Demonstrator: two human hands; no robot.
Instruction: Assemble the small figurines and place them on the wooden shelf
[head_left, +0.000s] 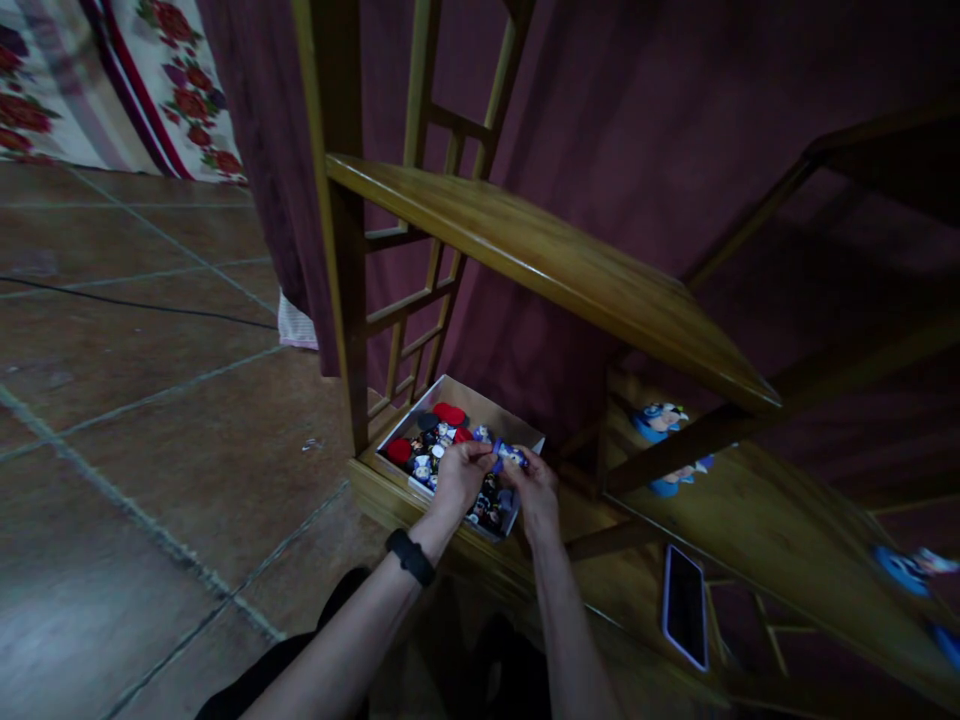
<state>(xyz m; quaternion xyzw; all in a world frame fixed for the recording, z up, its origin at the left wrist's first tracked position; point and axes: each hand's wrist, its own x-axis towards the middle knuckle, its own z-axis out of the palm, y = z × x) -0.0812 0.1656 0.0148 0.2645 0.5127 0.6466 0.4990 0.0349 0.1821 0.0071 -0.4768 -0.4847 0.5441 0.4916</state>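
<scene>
My left hand and my right hand come together above an open cardboard box. Between their fingertips is a small purple-and-white figurine, gripped from both sides. Inside the box lie several small figurines in black, white and purple, mixed with red round pieces and dark round pieces. My forearms hide part of the box's near side. A black band circles my left wrist.
The box rests on the low ledge of a wooden shelf unit. To the right, blue-based figurines stand on another shelf board, with a phone lower down. A thin cable crosses the tiled floor.
</scene>
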